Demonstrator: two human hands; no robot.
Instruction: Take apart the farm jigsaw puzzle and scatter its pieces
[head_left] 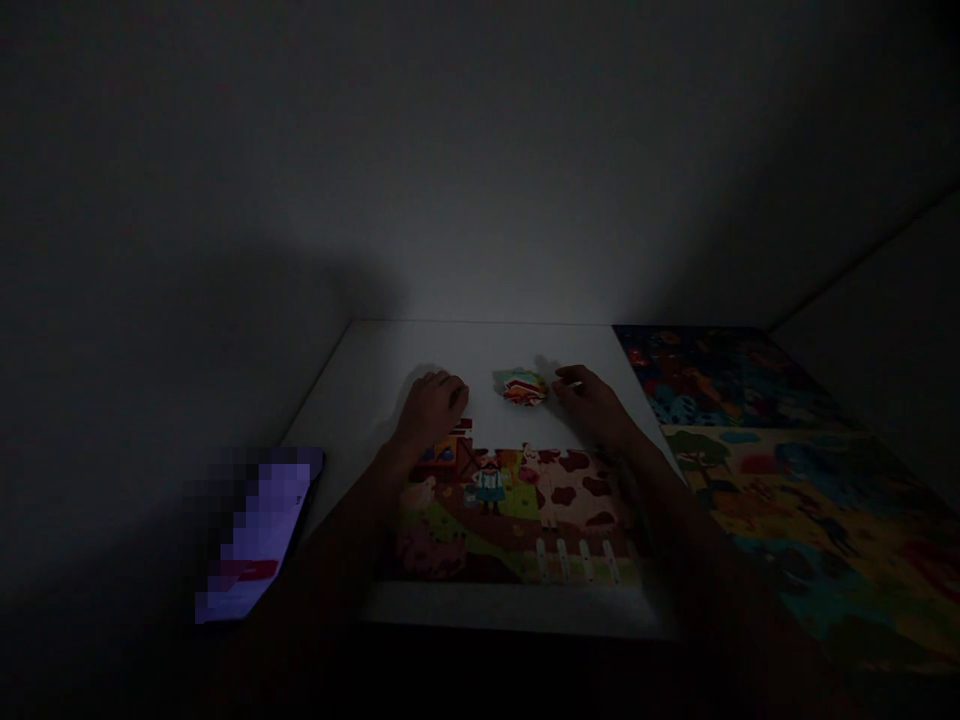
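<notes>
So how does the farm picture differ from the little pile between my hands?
The farm picture is broad; the pile is far smaller. The picture lies flat and spread out; the pile looks jumbled. The picture is nearer you; the pile is farther off. Both are colourful, on the white surface.

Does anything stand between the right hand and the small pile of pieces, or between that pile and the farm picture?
Nothing visible does. The right hand is just right of the pile, and only white surface shows between the pile and the farm picture; the left hand is off to the left.
</notes>
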